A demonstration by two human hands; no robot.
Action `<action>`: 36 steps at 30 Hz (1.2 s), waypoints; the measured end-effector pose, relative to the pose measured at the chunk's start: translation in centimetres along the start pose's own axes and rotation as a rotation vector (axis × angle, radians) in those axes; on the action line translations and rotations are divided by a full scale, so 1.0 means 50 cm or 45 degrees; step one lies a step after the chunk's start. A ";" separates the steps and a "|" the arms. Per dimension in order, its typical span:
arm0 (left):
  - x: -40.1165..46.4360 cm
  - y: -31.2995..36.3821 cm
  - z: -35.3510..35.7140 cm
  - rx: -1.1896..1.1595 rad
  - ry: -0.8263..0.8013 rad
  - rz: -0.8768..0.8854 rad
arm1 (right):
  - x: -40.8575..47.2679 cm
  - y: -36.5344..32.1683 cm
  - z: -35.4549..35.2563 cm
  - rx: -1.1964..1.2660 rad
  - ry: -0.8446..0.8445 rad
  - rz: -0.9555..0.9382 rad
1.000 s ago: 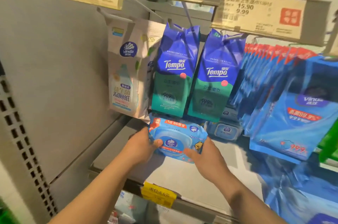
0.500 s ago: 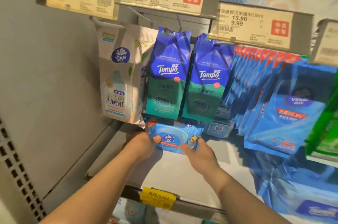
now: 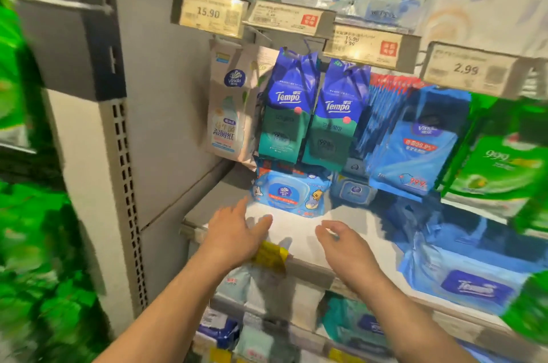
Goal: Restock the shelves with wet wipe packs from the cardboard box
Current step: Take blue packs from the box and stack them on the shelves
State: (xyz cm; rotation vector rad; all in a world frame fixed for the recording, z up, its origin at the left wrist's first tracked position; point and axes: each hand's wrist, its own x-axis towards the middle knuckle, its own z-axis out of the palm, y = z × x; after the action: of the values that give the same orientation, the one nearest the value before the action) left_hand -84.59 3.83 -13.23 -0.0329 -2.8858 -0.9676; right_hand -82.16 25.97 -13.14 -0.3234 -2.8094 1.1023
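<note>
Two bare hands hover empty over a store shelf [image 3: 299, 232], the left hand [image 3: 234, 232] and right hand [image 3: 344, 244] both with fingers spread and gripping nothing. One blue wet wipe pack [image 3: 290, 192] sits at the back of the shelf, propped beneath two hanging Tempo packs [image 3: 314, 113] and clear of both hands. Beside it lies another lidded pack [image 3: 354, 191]. Most of the shelf in front is bare, so restocking appears to be at an early stage, with many packs left to place. No cardboard box is in view, and motion blur hides the surrounding aisle.
</note>
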 end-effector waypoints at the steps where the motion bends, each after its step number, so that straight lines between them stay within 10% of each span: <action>1: -0.039 0.002 -0.013 0.006 0.058 0.025 | -0.030 0.000 -0.007 -0.005 0.014 -0.076; 8: -0.324 -0.041 -0.024 0.093 0.161 0.006 | -0.272 0.041 0.022 -0.023 0.054 -0.456; 36: -1.067 -0.806 -0.350 -0.339 0.375 -1.289 | -0.831 -0.287 0.736 0.059 -1.148 -0.408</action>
State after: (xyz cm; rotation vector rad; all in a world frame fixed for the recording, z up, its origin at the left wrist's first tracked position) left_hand -32.08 -38.32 -28.83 1.5052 -2.3836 -1.2923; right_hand -50.51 -18.30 -31.12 0.8084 -3.3354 1.4894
